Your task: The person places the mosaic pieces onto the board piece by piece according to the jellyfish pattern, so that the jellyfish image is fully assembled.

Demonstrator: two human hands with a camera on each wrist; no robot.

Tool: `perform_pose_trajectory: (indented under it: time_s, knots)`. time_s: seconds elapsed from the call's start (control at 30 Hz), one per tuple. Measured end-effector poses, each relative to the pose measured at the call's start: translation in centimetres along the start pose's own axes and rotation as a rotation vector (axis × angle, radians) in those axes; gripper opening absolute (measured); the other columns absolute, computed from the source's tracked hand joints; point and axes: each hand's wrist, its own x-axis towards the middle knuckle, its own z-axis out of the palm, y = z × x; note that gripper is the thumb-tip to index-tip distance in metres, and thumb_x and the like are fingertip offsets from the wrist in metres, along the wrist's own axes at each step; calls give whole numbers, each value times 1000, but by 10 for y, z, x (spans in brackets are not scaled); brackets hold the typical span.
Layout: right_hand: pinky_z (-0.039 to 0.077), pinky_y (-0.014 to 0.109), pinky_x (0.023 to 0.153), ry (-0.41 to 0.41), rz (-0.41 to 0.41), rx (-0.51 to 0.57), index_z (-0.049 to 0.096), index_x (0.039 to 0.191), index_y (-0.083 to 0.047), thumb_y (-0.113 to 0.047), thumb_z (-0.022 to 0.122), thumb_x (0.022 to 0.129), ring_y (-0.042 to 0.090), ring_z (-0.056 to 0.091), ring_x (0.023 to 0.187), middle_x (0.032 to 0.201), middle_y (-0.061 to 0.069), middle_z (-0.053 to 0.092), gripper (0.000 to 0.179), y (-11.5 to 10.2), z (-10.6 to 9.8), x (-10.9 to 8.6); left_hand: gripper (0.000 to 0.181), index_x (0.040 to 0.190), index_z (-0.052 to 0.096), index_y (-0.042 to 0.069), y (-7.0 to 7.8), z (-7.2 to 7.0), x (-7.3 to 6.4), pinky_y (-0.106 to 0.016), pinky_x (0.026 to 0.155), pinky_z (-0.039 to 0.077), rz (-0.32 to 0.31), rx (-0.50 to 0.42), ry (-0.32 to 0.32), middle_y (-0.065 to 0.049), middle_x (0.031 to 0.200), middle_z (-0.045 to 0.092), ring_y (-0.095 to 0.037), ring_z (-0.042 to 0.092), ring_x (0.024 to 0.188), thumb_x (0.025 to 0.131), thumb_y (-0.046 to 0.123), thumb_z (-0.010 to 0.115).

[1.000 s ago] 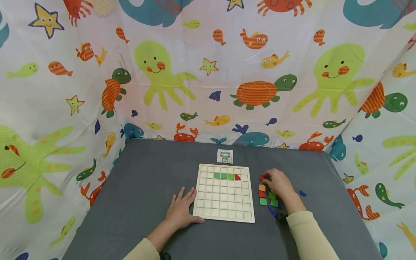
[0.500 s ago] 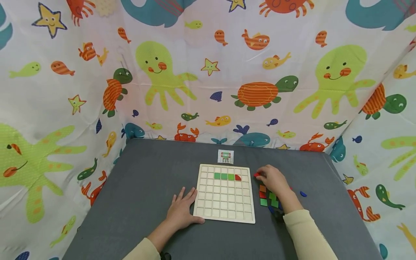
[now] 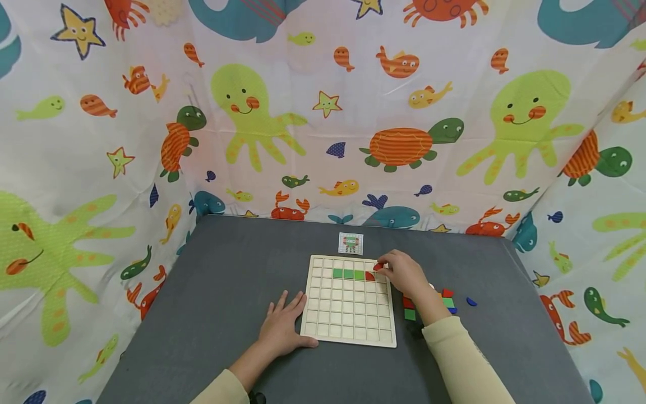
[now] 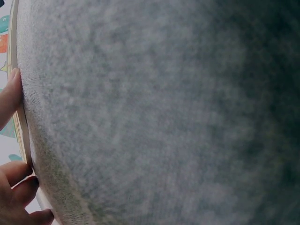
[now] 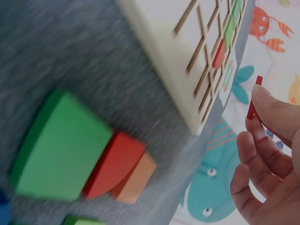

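My right hand [image 3: 404, 274] pinches a small red piece [image 5: 254, 99] between thumb and fingertip, over the upper right corner of a pale wooden grid board [image 3: 348, 320]. In the board's second row sit several green squares [image 3: 348, 274], ending at the right with a red piece that has one rounded corner [image 3: 370, 276]. My left hand [image 3: 284, 328] lies with fingers spread at the board's left edge, thumb near its lower left corner. In the left wrist view its fingertips [image 4: 16, 77] touch the board's side.
Loose pieces lie right of the board, partly hidden under my right forearm: a green one [image 5: 65, 150], a red one [image 5: 116, 164], an orange one [image 5: 136, 180] and a blue one [image 3: 471, 302] farther out. A small picture card [image 3: 350, 243] lies behind the board.
My right hand has lifted the red piece from the loose pieces and carried it left to the board's upper right corner. The left hand has stayed in place.
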Motion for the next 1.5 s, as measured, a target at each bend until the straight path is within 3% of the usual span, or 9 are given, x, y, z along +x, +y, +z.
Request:
perform_pose_trajectory:
  time_s: [0.2,0.9,1.13,1.5]
  knots:
    - [56,50,87,-20,-19,10,77,114,-10,-24,76,92,29,65,104,108,7,68,25,-13,5,9,119,159,34,18,2,-1,0,-66,121,14,5,-7,3,-1,166,30,-36,11,157,63,65,86]
    - [57,44,85,-55,-129,37,76,109,-14,-22,75,92,24,65,100,107,3,68,19,-58,26,29,119,159,34,19,-1,0,2,-67,120,15,11,1,-3,-1,166,30,-37,12,156,63,65,86]
    - [56,43,89,-75,-147,79,77,109,-14,-22,76,91,28,65,110,109,5,70,19,-68,35,36,119,159,34,19,-2,1,1,-66,120,15,14,-2,7,0,166,31,-36,12,156,64,67,85]
    - [55,36,75,-84,-140,117,77,106,-14,-24,78,90,19,65,88,103,4,71,18,-79,54,51,119,159,34,17,-1,0,0,-66,120,16,13,-2,4,-2,165,32,-37,13,156,63,67,85]
